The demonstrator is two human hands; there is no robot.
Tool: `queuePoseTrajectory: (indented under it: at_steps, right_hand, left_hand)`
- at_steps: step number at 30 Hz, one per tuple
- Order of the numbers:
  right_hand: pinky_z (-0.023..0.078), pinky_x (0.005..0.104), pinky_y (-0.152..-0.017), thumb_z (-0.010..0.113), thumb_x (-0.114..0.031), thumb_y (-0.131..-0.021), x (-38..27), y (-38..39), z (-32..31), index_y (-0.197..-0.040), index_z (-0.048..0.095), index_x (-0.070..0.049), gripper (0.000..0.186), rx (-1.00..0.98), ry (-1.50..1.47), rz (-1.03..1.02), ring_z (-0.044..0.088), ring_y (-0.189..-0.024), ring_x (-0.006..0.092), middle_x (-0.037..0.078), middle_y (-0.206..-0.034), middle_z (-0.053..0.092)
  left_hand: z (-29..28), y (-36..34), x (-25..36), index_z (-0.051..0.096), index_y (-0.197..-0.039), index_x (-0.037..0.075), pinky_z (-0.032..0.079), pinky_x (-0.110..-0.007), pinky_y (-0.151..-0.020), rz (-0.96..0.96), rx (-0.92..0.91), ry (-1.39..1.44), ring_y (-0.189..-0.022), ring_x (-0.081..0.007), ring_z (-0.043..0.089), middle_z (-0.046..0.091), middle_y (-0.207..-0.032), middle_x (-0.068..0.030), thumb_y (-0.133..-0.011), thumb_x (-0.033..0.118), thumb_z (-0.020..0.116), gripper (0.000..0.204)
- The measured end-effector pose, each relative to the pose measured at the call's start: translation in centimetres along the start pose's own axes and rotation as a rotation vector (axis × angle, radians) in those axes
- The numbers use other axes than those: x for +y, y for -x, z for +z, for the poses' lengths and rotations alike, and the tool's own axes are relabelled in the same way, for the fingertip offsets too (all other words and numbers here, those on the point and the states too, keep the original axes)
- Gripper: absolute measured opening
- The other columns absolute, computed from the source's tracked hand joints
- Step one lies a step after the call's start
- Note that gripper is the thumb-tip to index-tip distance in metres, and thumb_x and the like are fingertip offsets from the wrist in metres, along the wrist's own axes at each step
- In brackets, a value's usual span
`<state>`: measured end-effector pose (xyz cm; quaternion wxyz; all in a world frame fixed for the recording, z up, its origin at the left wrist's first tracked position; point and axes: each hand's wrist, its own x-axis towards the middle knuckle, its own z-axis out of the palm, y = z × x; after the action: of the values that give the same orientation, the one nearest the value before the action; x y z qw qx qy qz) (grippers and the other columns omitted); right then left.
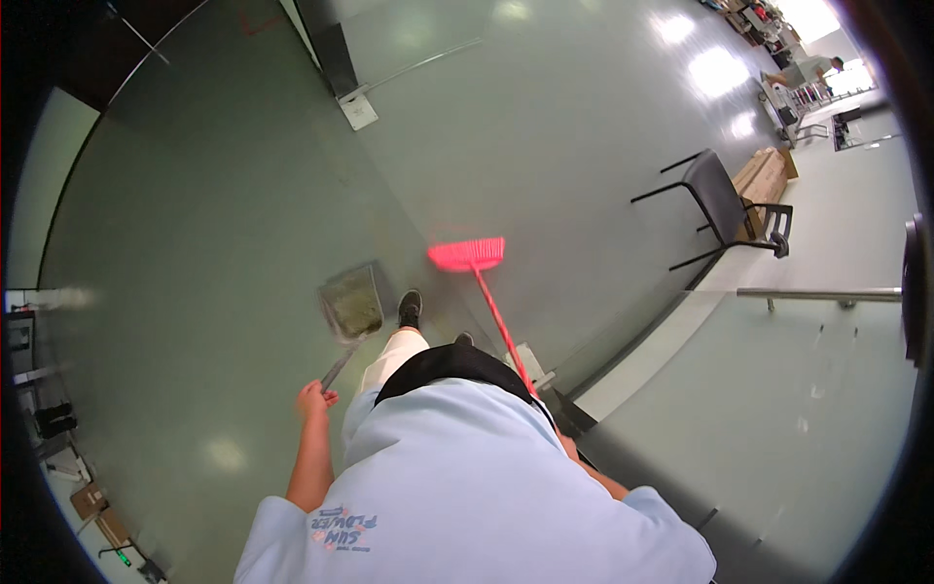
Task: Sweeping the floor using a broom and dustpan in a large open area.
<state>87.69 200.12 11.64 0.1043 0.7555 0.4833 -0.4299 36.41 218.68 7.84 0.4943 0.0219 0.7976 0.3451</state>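
Observation:
My left hand grips the long handle of a grey dustpan, whose tray hangs just above the grey floor in front of my left foot. A red broom reaches forward on my right, its bristle head low over the floor beside my dark shoe. The broom's red stick runs back to my right side, where my right hand is mostly hidden behind my light blue shirt. Some debris seems to lie in the dustpan tray.
A black chair stands to the right by cardboard boxes. A glass partition with a metal rail is on my right. A dark pillar rises ahead. Another person bends over at the far right. Cluttered shelves line the left edge.

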Motion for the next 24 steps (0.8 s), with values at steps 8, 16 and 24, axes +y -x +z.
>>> queuePoseTrajectory:
  at_steps: [8,16,24]
  right_hand:
    - [0.041,0.0431,-0.068,0.034,-0.031,-0.083,-7.9,-12.7,0.2,-0.122,0.035,-0.020,0.041,0.038,-0.313,0.099,0.055,-0.080,0.0360,0.023,-0.087,0.055]
    - [0.040,0.0309,-0.037,0.042,-0.023,-0.082,-21.7,-29.3,-15.5,-0.124,0.035,-0.018,0.043,0.226,-0.596,0.230,0.050,-0.041,0.0154,0.008,-0.054,0.050]
    - [0.043,0.0404,-0.060,0.043,-0.030,-0.081,-12.9,-13.9,-6.8,-0.127,0.027,-0.021,0.050,0.233,-0.275,0.152,0.057,-0.072,0.0358,0.023,-0.076,0.055]
  left_hand:
    - [4.4,-5.6,7.6,0.042,-0.104,-0.004,0.050,-0.031,-0.044,-0.015,-0.053,-0.164,-0.051,-0.0214,0.056,0.053,-0.069,-0.0151,-0.079,0.010,0.039,0.029]
    - [6.8,-8.2,14.2,0.043,-0.104,-0.002,0.049,-0.029,-0.043,0.058,-0.182,-0.232,-0.050,-0.0187,0.054,0.051,-0.067,-0.0115,-0.080,0.009,0.039,0.027]
    - [10.7,-9.6,15.5,0.044,-0.104,-0.004,0.049,-0.028,-0.042,0.089,-0.176,-0.201,-0.050,-0.0188,0.055,0.053,-0.065,-0.0118,-0.081,0.011,0.040,0.028]
